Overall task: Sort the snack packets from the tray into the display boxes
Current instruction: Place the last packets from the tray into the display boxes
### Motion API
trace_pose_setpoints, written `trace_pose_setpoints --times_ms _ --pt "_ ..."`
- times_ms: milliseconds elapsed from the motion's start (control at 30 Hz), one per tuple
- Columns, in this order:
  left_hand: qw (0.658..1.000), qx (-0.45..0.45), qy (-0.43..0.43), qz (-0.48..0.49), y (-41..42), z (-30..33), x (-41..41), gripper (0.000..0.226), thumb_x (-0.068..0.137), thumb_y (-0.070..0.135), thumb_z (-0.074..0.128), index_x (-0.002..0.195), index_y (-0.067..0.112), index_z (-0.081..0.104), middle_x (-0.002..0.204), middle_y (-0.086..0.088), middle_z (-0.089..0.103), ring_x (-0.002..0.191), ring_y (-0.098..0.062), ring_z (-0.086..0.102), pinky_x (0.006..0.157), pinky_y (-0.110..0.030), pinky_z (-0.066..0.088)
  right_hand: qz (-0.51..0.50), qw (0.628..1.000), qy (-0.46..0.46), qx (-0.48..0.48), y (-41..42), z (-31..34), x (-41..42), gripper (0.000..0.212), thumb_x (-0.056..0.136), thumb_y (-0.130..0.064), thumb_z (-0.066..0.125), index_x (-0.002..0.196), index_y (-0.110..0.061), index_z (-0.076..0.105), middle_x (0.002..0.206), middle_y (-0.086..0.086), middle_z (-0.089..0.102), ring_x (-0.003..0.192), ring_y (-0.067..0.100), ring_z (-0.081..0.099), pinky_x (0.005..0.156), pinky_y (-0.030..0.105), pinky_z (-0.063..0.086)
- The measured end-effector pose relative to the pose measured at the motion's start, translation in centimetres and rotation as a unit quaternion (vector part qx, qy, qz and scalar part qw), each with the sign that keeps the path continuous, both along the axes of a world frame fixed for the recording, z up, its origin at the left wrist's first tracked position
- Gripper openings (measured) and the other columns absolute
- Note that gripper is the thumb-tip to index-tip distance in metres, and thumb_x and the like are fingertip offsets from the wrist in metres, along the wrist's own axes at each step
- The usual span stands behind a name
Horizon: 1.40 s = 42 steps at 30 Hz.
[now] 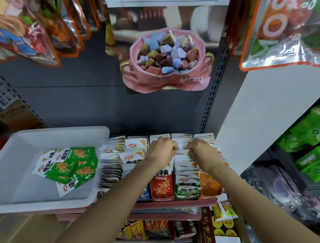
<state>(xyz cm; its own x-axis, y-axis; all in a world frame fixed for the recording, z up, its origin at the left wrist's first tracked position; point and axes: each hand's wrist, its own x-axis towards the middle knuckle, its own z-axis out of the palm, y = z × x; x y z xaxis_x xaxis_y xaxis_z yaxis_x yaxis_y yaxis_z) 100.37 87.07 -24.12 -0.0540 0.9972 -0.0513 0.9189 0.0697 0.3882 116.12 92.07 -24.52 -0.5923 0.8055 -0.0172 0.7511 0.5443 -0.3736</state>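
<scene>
A white plastic tray (15, 171) sits on the left of the shelf and holds several green snack packets (71, 166). To its right stand several display boxes packed with upright packets: a red box (162, 186), a green-fronted box (187, 190) and an orange box (210, 184). My left hand (162, 149) and my right hand (201, 152) meet over the row of white-topped packets (186, 169) in the green-fronted box. Fingers of both hands are curled onto the packet tops and pinch them. What lies under the hands is hidden.
More boxes of packets (118, 159) fill the shelf between tray and hands. Hanging snack bags (24, 32) crowd the top left and top right (289, 21). A candy poster (167, 59) hangs on the back panel. Green bags (318, 143) fill shelves at right, and lower shelves hold more snacks (156, 229).
</scene>
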Motion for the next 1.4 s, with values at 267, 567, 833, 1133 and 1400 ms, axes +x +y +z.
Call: trace_pose_setpoints --times_ms 267,567,833,1133,1400 --pt "0.977 0.149 -0.125 0.093 -4.5 2.6 -3.1 0.022 0.094 0.019 0.05 0.113 0.018 0.06 0.105 0.002 0.062 0.098 -0.013 0.056 0.087 -0.033 0.048 -0.024 0.99 0.137 -0.035 -2.4 3.0 -4.0 0.021 0.09 -0.006 0.055 0.106 -0.009 0.068 0.109 0.009 0.063 0.096 0.019 0.059 0.081 0.019 0.041" --pt "0.904 0.182 -0.262 0.285 -13.8 2.4 -16.9 0.015 0.088 0.001 0.057 0.094 0.012 0.065 0.086 -0.001 0.066 0.082 -0.013 0.06 0.069 -0.007 0.042 0.098 0.978 0.168 -0.079 -10.1 4.3 -17.6 0.024 0.091 -0.005 0.051 0.107 -0.011 0.069 0.108 0.008 0.065 0.097 0.021 0.06 0.087 0.025 0.045" --pt "0.92 -0.015 -0.221 0.323 -19.4 -2.6 -29.5 0.02 0.092 0.012 0.056 0.106 0.001 0.065 0.108 -0.015 0.066 0.103 -0.028 0.061 0.081 -0.027 0.042 0.118 0.984 0.025 -0.128 -14.4 -0.5 -30.6 0.04 0.093 -0.016 0.053 0.133 -0.011 0.049 0.138 0.012 0.047 0.125 0.027 0.046 0.101 0.029 0.034" --pt "0.964 -0.157 -0.09 0.196 -19.7 -7.4 -37.8 0.051 0.084 0.032 0.064 0.129 0.014 0.049 0.128 -0.011 0.055 0.116 -0.028 0.053 0.093 -0.036 0.045 0.076 0.977 -0.117 -0.159 -14.4 -6.1 -38.3 0.072 0.089 -0.028 0.06 0.146 -0.009 0.021 0.149 0.013 0.025 0.137 0.029 0.027 0.113 0.035 0.026" --pt "0.959 -0.253 -0.026 0.13 -19.5 -8.7 -40.2 0.069 0.092 0.025 0.052 0.15 0.02 0.016 0.158 -0.005 0.013 0.141 -0.024 0.025 0.111 -0.037 0.031 0.106 0.954 -0.239 -0.148 -13.4 -8.2 -41.6 0.107 0.08 -0.031 0.072 0.15 -0.013 -0.006 0.158 0.006 -0.01 0.146 0.026 0.001 0.118 0.043 0.012"
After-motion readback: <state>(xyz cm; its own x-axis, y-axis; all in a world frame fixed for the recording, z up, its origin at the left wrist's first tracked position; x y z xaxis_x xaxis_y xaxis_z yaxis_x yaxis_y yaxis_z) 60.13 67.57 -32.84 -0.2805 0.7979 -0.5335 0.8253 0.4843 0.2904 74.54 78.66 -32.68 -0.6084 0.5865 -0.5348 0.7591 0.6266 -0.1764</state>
